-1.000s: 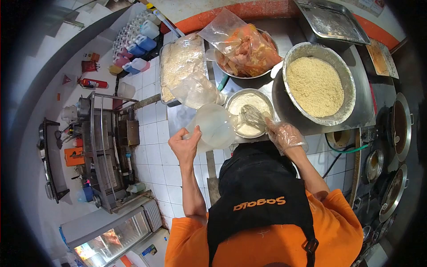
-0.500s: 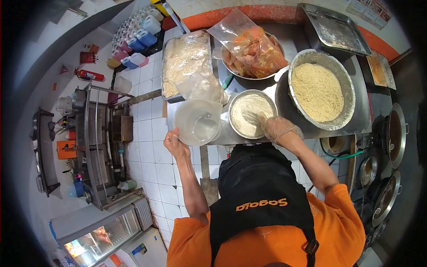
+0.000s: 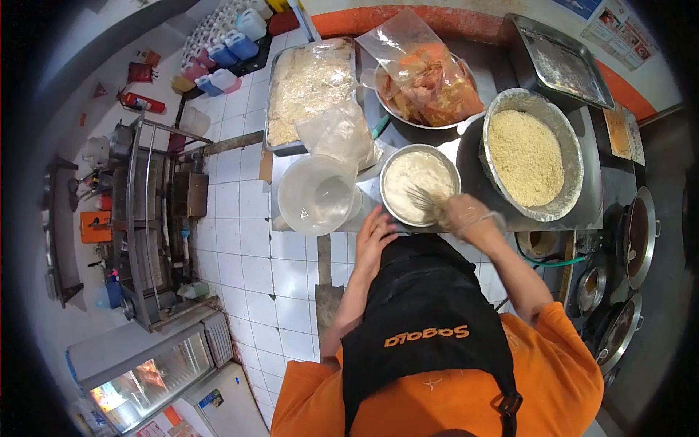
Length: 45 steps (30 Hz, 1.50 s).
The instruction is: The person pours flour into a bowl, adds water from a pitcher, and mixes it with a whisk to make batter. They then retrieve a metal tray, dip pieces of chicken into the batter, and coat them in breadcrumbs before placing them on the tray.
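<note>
A metal bowl of pale, creamy batter sits near the front edge of the steel table. My right hand, in a clear plastic glove, is closed around a whisk, whose wires dip into the batter. My left hand is bare, its fingers stretched and apart at the table edge, just left of the bowl's near side. Left of that hand stands a translucent plastic pitcher, with nobody's hand on it. A crumpled clear plastic bag lies behind the pitcher.
To the right stands a large metal basin of yellowish crumbs. Behind are a bowl of bagged orange-coated meat and a tray of crumb-coated pieces. An empty metal pan sits back right; wide pans line the far right.
My left hand has let go of the pitcher and moved right, toward the bowl. The whisk has shifted toward the near side of the bowl in my right hand.
</note>
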Available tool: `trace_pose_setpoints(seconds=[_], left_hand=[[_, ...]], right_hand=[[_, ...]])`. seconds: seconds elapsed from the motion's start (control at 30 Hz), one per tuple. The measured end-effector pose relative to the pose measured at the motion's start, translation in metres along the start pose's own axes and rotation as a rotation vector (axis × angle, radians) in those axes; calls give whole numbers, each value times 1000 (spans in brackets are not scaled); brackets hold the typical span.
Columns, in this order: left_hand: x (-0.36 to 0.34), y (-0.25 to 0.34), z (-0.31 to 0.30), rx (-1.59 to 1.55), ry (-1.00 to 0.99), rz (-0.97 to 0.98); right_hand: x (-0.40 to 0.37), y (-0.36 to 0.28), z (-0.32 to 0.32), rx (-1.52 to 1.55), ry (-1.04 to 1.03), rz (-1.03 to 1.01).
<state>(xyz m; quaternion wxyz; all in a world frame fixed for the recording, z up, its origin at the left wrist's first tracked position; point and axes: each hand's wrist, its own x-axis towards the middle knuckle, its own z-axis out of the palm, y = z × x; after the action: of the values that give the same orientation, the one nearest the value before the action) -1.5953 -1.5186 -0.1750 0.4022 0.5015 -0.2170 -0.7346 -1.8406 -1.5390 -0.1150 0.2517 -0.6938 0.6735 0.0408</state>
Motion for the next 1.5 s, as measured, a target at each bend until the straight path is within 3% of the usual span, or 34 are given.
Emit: trace_pose_setpoints(seconds=[0.1,0.17,0.2,0.3,0.37,0.43,0.5,0.57,0.63,0.7,0.77,0.8,0.9,0.97,1.07,1.1,1.17,1.23,1.27,1.37,1.4,1.43,1.5], left_hand=[[25,0,20,205,32,169],[31,-5,23,246,22,164],[33,-7,23,295,8,160],[22,-12,28,238,-3,141],[21,-6,34,291,-31,136],[21,-4,36,243,-102,116],[22,1,34,291,-90,61],[22,-1,33,299,-105,52],[21,-3,31,261,-110,68],[24,0,30,245,-112,17],[24,-1,28,227,-125,22],[23,0,28,246,-138,31],[21,6,29,253,-144,9],[23,6,27,232,-131,-28],[22,5,29,194,-172,27],[23,4,28,199,-180,28],[25,6,25,184,-164,-22],[24,8,28,202,-161,-42],[23,8,30,205,-169,-17],[23,15,30,225,-180,14],[27,11,24,230,-181,-2],[25,9,23,234,-181,-26],[27,5,23,222,-150,-34]], right_hand=[[3,-11,-34,-39,-119,-31],[7,-26,-6,66,14,190],[8,-15,18,-17,44,-5],[-3,-5,-42,-58,-100,-33],[12,-5,-20,-76,-52,0],[8,-13,7,-56,14,-119],[2,-1,-10,97,93,-227],[15,7,-17,-5,-1,41],[12,-13,4,0,54,46],[2,-8,-7,36,-7,-132],[4,-14,-49,-59,-115,29],[9,-7,-35,-10,43,-79],[5,-22,-3,-44,-44,-79],[0,-22,-34,-19,-132,-82],[15,-18,-18,-35,26,-54],[13,-18,2,8,-77,129],[-3,-12,-26,27,-87,-97],[5,-10,-45,-38,-144,79],[6,-9,-31,-3,27,-18],[1,-17,-2,54,70,-162],[-4,-1,-15,59,-37,-149],[0,-7,-36,-23,-189,103],[7,-5,-27,58,85,-35]])
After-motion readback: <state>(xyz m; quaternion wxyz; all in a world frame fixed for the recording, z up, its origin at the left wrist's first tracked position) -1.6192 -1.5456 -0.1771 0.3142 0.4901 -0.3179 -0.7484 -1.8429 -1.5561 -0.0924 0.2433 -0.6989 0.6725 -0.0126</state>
